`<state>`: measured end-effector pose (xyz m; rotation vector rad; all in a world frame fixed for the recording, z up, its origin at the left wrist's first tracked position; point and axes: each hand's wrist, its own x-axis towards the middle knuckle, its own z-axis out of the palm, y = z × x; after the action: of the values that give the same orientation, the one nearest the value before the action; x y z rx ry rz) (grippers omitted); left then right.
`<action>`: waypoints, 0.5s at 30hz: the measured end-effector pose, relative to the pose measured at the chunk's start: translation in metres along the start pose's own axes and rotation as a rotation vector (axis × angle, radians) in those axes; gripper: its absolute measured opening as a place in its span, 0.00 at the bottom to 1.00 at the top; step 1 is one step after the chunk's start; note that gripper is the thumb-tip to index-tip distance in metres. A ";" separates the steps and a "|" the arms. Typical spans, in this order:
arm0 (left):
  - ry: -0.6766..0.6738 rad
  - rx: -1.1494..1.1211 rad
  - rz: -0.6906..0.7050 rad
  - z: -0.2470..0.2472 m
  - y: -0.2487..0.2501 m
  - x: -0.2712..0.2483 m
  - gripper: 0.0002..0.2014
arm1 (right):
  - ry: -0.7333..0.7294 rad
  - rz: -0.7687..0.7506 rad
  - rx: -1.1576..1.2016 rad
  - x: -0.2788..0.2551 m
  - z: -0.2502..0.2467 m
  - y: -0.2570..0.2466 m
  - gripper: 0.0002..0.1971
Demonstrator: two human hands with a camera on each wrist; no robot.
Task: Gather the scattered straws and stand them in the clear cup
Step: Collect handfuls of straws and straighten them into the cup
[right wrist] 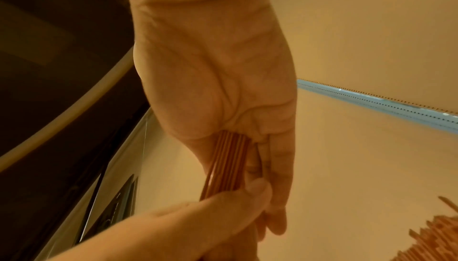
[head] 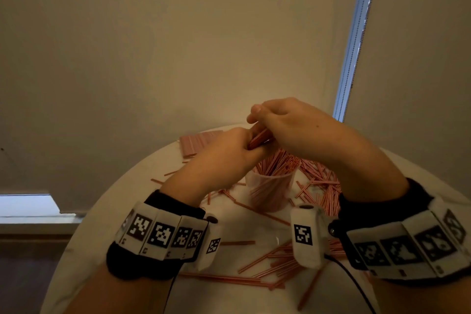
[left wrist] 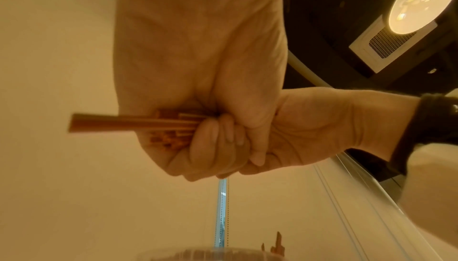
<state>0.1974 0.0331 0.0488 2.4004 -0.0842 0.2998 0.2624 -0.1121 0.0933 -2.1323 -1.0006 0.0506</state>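
Both hands are raised together above the clear cup [head: 270,194], which stands on the white round table [head: 127,224] and holds many red-and-white straws. Between them is a bundle of straws [head: 260,139]. My left hand [head: 244,145] grips the bundle from below; in the left wrist view its fingers [left wrist: 213,138] curl round the bundle [left wrist: 148,123], one straw sticking out further. My right hand [head: 265,120] holds it from above; in the right wrist view the straws [right wrist: 228,167] lie along its palm, pinched by the left thumb [right wrist: 235,198]. The cup's rim [left wrist: 198,253] shows just below.
Loose straws lie in a heap [head: 318,186] right of the cup, and more are scattered near me [head: 275,260] and to the left [head: 168,173]. A pink pack of straws [head: 198,143] lies at the table's far edge. Walls stand close behind the table.
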 end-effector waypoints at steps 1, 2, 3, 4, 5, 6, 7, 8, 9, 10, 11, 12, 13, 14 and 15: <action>0.006 0.018 -0.008 -0.001 -0.002 0.000 0.17 | 0.009 -0.007 -0.078 0.000 0.000 0.002 0.16; 0.017 0.041 -0.016 -0.002 -0.004 0.000 0.15 | 0.030 -0.008 -0.163 0.000 0.000 0.004 0.13; 0.034 0.077 -0.030 -0.003 -0.005 0.000 0.14 | 0.052 -0.006 -0.237 0.000 0.002 0.005 0.10; 0.055 0.127 -0.055 -0.003 -0.006 0.000 0.14 | 0.063 -0.007 -0.289 0.001 0.005 0.005 0.09; 0.077 0.179 -0.084 -0.003 -0.008 -0.001 0.16 | 0.057 -0.018 -0.330 0.002 0.010 0.005 0.08; 0.091 0.212 -0.105 -0.004 -0.009 -0.001 0.18 | 0.039 -0.037 -0.372 0.003 0.015 0.005 0.10; 0.093 0.210 -0.112 -0.004 -0.009 -0.001 0.19 | 0.022 -0.055 -0.421 0.005 0.020 0.005 0.13; 0.081 0.172 -0.105 -0.005 -0.009 -0.001 0.20 | 0.016 -0.063 -0.467 0.007 0.024 0.005 0.17; 0.065 0.105 -0.089 -0.006 -0.010 -0.001 0.22 | 0.022 -0.060 -0.502 0.008 0.026 0.006 0.19; 0.047 0.024 -0.067 -0.008 -0.010 -0.001 0.24 | 0.034 -0.052 -0.525 0.010 0.027 0.007 0.20; 0.036 -0.059 -0.047 -0.010 -0.011 -0.001 0.27 | 0.042 -0.040 -0.531 0.011 0.025 0.008 0.20; 0.036 -0.118 -0.038 -0.013 -0.012 -0.001 0.30 | 0.051 -0.024 -0.522 0.011 0.021 0.010 0.20; 0.045 -0.132 -0.038 -0.016 -0.013 -0.002 0.33 | 0.064 -0.005 -0.510 0.011 0.016 0.012 0.21; 0.056 -0.106 -0.046 -0.020 -0.014 -0.003 0.35 | 0.089 0.012 -0.498 0.011 0.010 0.014 0.22; 0.058 -0.081 -0.059 -0.023 -0.015 -0.004 0.35 | 0.120 0.026 -0.484 0.010 0.003 0.017 0.22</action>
<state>0.1910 0.0589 0.0546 2.3072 0.0004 0.3321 0.2796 -0.1102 0.0825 -2.5470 -0.9863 -0.3356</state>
